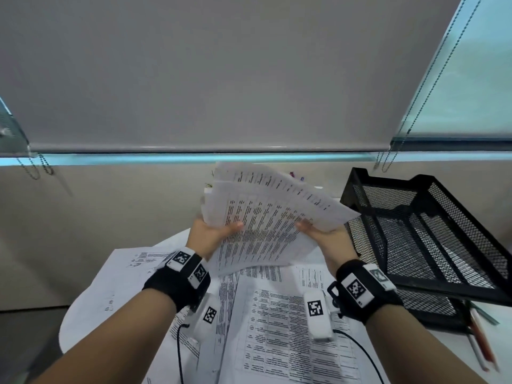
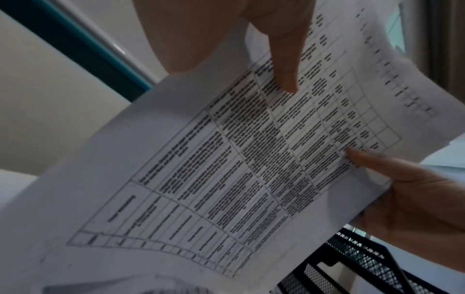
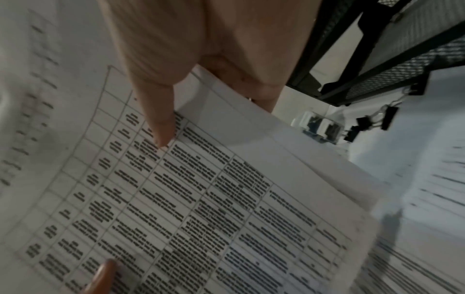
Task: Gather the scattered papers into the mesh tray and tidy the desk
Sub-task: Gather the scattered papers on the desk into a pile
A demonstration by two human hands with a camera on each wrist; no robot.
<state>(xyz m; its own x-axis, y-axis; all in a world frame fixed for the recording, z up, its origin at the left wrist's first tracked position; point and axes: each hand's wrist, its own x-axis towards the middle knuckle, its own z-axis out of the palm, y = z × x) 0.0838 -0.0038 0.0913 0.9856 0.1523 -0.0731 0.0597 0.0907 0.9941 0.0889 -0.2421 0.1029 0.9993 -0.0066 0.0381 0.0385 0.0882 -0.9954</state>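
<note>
I hold a loose stack of printed papers (image 1: 266, 217) (image 2: 226, 169) (image 3: 201, 199) up above the desk, its sheets fanned and uneven. My left hand (image 1: 213, 231) grips its left edge, thumb (image 2: 284, 65) on top of the printed table. My right hand (image 1: 318, 231) grips the right edge, thumb (image 3: 158, 123) pressed on the top sheet. The black mesh tray (image 1: 432, 234) (image 3: 377, 59) stands just right of the stack, tilted in view. More printed sheets (image 1: 277, 328) lie spread on the white desk below my wrists.
Pens and pencils (image 1: 479, 336) lie on the desk in front of the tray. Black binder clips (image 3: 377, 121) and a small clear box (image 3: 319, 127) sit near the tray's base. A grey roller blind (image 1: 221, 79) and bead chains (image 1: 388, 159) hang behind the desk.
</note>
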